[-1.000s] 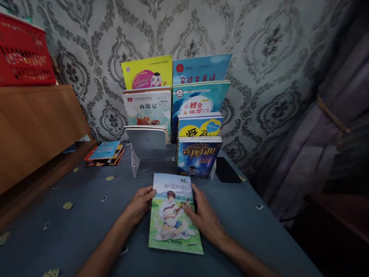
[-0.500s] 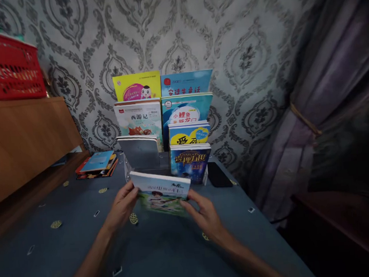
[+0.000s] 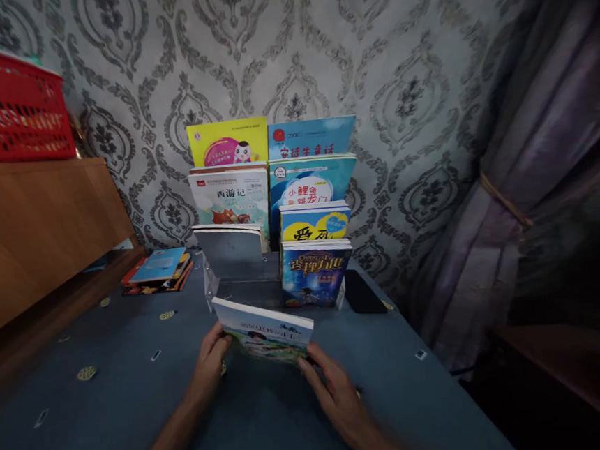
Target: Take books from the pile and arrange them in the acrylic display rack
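Observation:
Between my hands is a thin paperback book [image 3: 264,332] with a green and pale blue cover, tilted back with its top edge toward the rack. My left hand [image 3: 213,355] grips its left edge, and my right hand [image 3: 332,383] pinches the lower right corner. Just behind it stands a clear tiered book rack [image 3: 209,278]. On the rack's front right is a dark blue book [image 3: 316,276], and a grey-backed book [image 3: 232,252] leans at the left, one tier up. The front left tier shows no book.
More upright books fill the back tiers, including a yellow one [image 3: 227,139] and a blue one [image 3: 310,136]. A black phone-like slab [image 3: 365,291] lies right of the rack. Left are a small book pile [image 3: 159,265], a wooden cabinet [image 3: 43,233] and a red basket [image 3: 10,103].
The book and both hands have moved down in view, a little away from the rack, and the book is tilted flatter. The whole view has shifted slightly.

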Demonstrator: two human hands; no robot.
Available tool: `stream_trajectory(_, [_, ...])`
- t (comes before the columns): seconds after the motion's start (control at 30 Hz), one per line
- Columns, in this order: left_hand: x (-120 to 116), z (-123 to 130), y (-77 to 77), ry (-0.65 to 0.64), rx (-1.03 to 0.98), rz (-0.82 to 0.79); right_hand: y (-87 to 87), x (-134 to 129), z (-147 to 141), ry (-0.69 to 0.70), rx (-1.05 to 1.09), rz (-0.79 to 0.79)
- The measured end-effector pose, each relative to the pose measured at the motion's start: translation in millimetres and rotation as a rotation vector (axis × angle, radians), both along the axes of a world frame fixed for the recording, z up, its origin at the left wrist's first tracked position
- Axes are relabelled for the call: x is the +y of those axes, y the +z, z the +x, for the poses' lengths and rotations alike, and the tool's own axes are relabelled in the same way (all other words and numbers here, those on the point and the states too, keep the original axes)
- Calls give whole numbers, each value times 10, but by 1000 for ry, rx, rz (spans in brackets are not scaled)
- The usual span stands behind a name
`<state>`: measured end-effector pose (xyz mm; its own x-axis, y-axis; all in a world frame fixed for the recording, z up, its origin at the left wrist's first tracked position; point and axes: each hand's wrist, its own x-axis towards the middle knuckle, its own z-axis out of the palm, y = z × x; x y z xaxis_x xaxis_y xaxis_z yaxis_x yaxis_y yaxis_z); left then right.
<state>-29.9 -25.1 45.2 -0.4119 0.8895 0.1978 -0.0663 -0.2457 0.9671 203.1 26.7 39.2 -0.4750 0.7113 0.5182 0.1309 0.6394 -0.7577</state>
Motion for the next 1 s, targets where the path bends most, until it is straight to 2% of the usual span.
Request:
stream_trajectory(0.17, [-55, 8, 76, 34, 178, -4, -15, 16, -15, -31, 29, 82])
stream_trajectory(0.3, [-89, 21, 137, 12, 272, 0, -54, 34, -5, -28, -24, 105])
stream_trajectory(0.5, [-94, -23, 131, 35, 286, 53, -87, 55, -47, -52, -56, 202])
stream_trajectory(0.7, [-73, -42, 81, 38, 275, 68, 1, 87, -149, -8, -23, 191])
stream_trajectory(0.8, [-70, -42, 64, 69, 294, 55, 48, 141, -209, -3, -6, 180])
stream_trajectory(1.0, [42, -133, 70, 213, 345, 10, 90, 308, -439, 4, 19, 183])
